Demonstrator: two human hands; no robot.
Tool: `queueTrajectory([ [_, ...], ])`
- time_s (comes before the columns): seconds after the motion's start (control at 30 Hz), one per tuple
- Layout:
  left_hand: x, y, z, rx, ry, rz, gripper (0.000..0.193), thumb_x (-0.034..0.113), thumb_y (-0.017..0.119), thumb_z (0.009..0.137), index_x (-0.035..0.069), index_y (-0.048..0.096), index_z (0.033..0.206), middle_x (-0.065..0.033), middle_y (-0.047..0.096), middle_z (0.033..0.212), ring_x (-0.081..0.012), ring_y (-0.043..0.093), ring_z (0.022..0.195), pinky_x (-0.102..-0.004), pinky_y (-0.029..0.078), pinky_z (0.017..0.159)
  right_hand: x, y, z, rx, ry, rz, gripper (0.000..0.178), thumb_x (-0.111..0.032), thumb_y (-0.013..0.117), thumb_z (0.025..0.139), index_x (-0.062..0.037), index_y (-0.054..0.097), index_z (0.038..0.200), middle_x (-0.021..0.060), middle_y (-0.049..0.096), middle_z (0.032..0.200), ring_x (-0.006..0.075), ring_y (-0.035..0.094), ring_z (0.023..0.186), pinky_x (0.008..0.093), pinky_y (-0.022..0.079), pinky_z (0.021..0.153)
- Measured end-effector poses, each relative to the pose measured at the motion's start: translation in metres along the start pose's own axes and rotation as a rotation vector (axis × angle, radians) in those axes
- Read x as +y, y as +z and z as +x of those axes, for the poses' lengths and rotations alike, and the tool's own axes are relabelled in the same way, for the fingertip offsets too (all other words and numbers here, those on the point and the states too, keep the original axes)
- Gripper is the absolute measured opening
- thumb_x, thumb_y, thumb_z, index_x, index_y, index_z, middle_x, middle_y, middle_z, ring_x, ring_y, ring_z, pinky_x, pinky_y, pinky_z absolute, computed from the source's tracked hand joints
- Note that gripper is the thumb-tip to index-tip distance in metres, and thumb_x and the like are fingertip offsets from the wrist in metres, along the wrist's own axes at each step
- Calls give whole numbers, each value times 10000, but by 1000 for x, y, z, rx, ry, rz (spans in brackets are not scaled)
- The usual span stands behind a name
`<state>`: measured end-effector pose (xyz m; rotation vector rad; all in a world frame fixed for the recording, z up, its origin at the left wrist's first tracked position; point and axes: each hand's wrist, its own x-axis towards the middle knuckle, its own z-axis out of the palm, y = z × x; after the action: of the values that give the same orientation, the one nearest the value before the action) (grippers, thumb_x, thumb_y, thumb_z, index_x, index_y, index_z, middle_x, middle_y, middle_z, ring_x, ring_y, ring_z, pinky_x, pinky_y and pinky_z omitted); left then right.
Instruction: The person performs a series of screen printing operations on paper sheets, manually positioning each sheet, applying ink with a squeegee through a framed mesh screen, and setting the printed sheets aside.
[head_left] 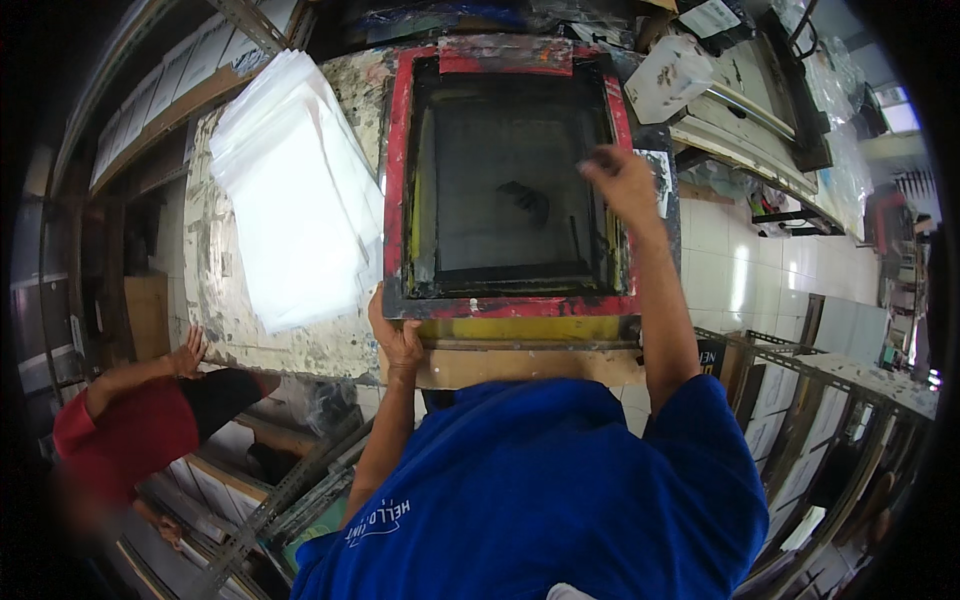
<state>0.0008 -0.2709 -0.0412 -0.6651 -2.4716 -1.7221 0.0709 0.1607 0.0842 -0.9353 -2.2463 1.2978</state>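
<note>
In front of me lies a screen printing frame (pixel 398 150) with red and black edges and dark mesh (pixel 480 200) inside. Black ink streaks line the mesh's lower and right margins. My left hand (pixel 398 342) grips the frame's near left corner, the thumb bent at its front edge. Over the right side of the frame is my right hand (pixel 625 190), its fingertips dark and slightly blurred; I cannot tell whether they hold anything. A dark hand-like shape shows on the mesh. Yellow material (pixel 520 329) shows under the frame's near edge.
A stack of white sheets (pixel 300 200) lies left of the frame on a paint-spotted table (pixel 215 270). A person in red (pixel 130 430) rests a hand on that table's near left corner. A spotted white container (pixel 668 80) stands at the far right. Metal racks (pixel 840 370) flank me.
</note>
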Motion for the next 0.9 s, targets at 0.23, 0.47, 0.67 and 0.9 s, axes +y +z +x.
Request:
queueTrajectory([
  [0.23,9,1,5,-26,-42,42,983,725,628,871,-69,480,1431,-233,535,1374,-379,481,1301,-491,341,1119,80,-72,139,925,-72,-489,1083,-304,960,637,131,349,1418,325,420,1450,379,485,1322,407,436,1074],
  [0.47,12,-2,6,-44,-15,101,969,726,620,870,-60,490,1422,-222,550,1372,-380,482,1290,-489,345,1107,83,-83,189,658,-123,-77,910,-292,947,640,93,471,1314,282,590,1269,386,590,1195,433,457,1031],
  [0.67,13,-1,4,-13,-14,102,958,728,603,878,-56,492,1417,-225,553,1373,-385,485,1286,-491,340,1110,-2,-78,102,151,-384,-378,628,-170,851,672,-47,615,1240,194,709,1123,376,683,1051,448,514,928],
  [0.9,10,-1,4,-17,-11,124,957,725,607,878,-51,489,1426,-225,554,1379,-385,486,1292,-493,336,1115,-48,-58,21,-287,-623,-917,629,-19,723,688,-147,620,1294,142,657,1066,341,645,1036,457,456,882],
])
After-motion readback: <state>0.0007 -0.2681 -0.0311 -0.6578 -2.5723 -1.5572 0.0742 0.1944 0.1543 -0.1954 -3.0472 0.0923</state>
